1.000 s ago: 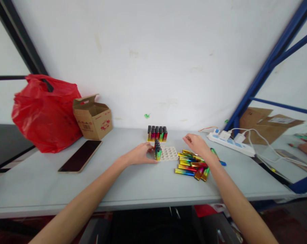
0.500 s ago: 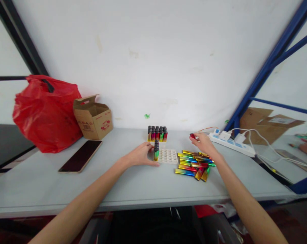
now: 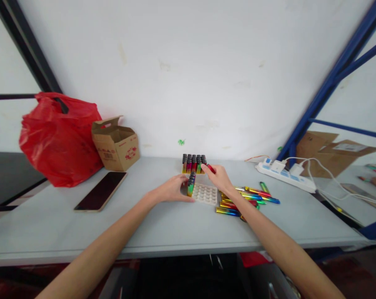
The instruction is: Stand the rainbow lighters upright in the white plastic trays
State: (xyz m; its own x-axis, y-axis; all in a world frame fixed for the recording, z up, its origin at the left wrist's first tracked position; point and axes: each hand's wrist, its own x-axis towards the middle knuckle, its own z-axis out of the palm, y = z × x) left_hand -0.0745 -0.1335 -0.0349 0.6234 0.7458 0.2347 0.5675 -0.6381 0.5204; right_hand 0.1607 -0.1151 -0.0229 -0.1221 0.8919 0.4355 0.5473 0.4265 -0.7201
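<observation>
A white tray with round holes [image 3: 206,194] lies on the table, with a column of upright lighters [image 3: 191,185] along its left side. My left hand [image 3: 174,189] is curved around the tray's left edge, thumb and fingers apart, beside that column. Pinched in my right hand [image 3: 217,176] is a red lighter [image 3: 211,168], held tilted above the back of the tray. Behind stands a block of upright lighters with black tops [image 3: 193,163]. Several shiny coloured lighters [image 3: 228,211] lie loose to the right, partly hidden by my right forearm.
A phone [image 3: 101,192], an open cardboard box [image 3: 116,145] and a red plastic bag [image 3: 62,141] are on the left. On the right lie a white power strip [image 3: 286,177] with cables and brown cardboard [image 3: 328,155]. Another person's hand shows at the far right edge.
My right hand has moved left from above the loose pile to the tray, carrying the red lighter. Some loose lighters on the right lie differently. My left hand has stayed at the tray.
</observation>
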